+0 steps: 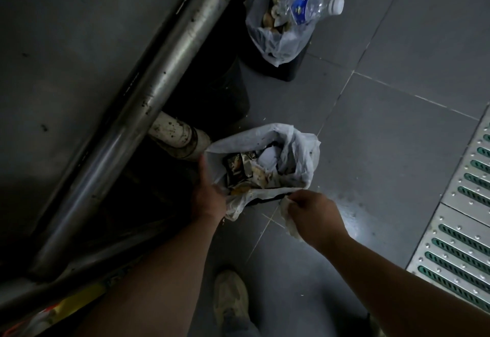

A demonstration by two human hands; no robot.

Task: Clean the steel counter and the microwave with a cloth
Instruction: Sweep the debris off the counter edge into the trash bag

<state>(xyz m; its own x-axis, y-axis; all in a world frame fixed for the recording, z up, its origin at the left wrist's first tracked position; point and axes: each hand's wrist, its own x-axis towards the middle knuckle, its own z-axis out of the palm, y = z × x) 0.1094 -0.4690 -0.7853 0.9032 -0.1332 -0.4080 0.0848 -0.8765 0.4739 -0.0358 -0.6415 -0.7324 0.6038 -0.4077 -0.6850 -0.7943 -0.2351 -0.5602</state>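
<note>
The steel counter fills the upper left, its rounded front edge running diagonally. Below it on the floor stands a small bin lined with a white plastic bag and filled with scraps. My left hand reaches down to the bin's left rim, fingers against the bag; whether it grips the bag I cannot tell. My right hand hovers at the bin's near rim, gripping a crumpled, soiled cloth that hangs under the fist. The microwave is not in view.
A second bin with a clear bag, plastic bottles and food waste stands farther back. A white drain pipe runs under the counter. A metal floor drain grate lies at right. My shoe is on the grey tiles below.
</note>
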